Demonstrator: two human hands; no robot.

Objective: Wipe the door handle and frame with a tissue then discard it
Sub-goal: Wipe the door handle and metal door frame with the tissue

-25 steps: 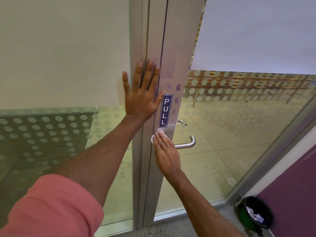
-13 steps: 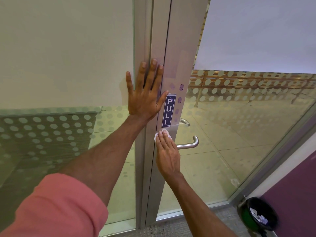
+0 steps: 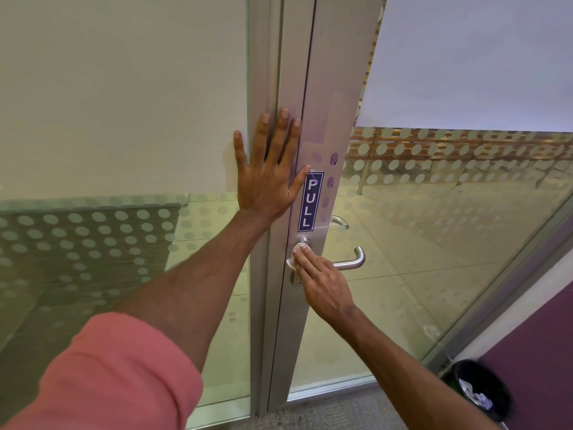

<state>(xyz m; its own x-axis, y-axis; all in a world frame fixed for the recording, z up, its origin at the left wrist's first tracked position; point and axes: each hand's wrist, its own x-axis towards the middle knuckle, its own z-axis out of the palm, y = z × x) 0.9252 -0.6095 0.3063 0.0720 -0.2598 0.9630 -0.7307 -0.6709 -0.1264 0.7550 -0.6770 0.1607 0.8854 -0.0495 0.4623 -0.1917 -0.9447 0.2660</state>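
Observation:
A glass door has a silver metal frame (image 3: 328, 88) with a blue PULL sticker (image 3: 311, 201). Below the sticker a curved silver lever handle (image 3: 353, 262) sticks out to the right. My left hand (image 3: 269, 175) lies flat and spread on the frame, beside the sticker. My right hand (image 3: 322, 283) presses a white tissue (image 3: 293, 259) with flat fingers against the frame at the base of the handle. Only the tissue's edge shows past my fingertips.
A black bin (image 3: 479, 389) with crumpled white paper inside stands on the floor at the lower right, beside a purple wall (image 3: 533, 352). Fixed glass panels with frosted dots (image 3: 93, 237) flank the door. Grey carpet lies under the door.
My right hand with the tissue has slid a little down and left along the frame at the handle's base. The left hand stays flat on the frame.

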